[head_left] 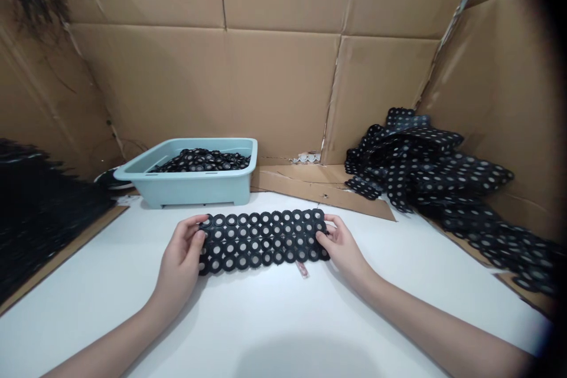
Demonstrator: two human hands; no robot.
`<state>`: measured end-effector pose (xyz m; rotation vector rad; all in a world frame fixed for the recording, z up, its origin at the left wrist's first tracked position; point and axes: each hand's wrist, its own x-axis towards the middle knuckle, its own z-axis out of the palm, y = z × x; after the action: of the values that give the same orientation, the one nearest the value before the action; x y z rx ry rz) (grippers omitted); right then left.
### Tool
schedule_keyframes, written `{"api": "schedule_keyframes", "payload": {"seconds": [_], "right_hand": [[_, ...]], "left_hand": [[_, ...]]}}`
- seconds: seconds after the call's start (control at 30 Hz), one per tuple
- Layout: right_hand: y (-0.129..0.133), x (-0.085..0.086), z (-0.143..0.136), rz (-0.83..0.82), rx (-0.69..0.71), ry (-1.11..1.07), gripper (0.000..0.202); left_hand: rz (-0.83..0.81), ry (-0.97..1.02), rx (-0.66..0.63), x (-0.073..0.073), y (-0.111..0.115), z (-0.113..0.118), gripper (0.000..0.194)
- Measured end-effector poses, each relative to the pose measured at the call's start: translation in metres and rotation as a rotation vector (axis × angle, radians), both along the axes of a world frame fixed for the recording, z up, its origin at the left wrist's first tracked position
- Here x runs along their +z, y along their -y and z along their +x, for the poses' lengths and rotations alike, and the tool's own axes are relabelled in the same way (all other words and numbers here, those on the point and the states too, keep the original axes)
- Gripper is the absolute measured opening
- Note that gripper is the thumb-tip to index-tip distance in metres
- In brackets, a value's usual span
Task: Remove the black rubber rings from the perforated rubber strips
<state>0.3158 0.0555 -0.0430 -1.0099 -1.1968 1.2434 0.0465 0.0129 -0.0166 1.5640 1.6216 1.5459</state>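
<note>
A black strip of joined rings (266,239) with pale round centres is stretched level above the white table (266,313). My left hand (183,251) pinches its left end, thumb on the front face and fingers partly behind. At the right end, my right hand (340,242) grips the strip in the same way, thumb in front. Below the strip's lower edge, right of the middle, a small clear-and-reddish piece (303,270) lies on the table.
A light blue tub (199,189) holding black ring pieces (201,160) stands at the back left. Black ringed sheets (425,165) are heaped at the right. A dark pile (39,212) sits at the left. Cardboard walls (279,82) enclose the back and sides.
</note>
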Motion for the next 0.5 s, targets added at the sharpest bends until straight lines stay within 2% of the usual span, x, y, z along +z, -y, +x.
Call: {"api": "schedule_keyframes", "payload": {"seconds": [0.2,0.5], "right_hand": [[-0.0022,-0.0012,0.0009,-0.016,-0.043,0.032,0.029],[-0.0021,-0.003,0.0025,-0.026,-0.101,0.047,0.031]], "left_hand": [[-0.061,0.137,-0.093,0.0037,0.0018,0.0058,0.031],[-0.015,0.082,-0.08,0.0042,0.003,0.0082,0.036]]}}
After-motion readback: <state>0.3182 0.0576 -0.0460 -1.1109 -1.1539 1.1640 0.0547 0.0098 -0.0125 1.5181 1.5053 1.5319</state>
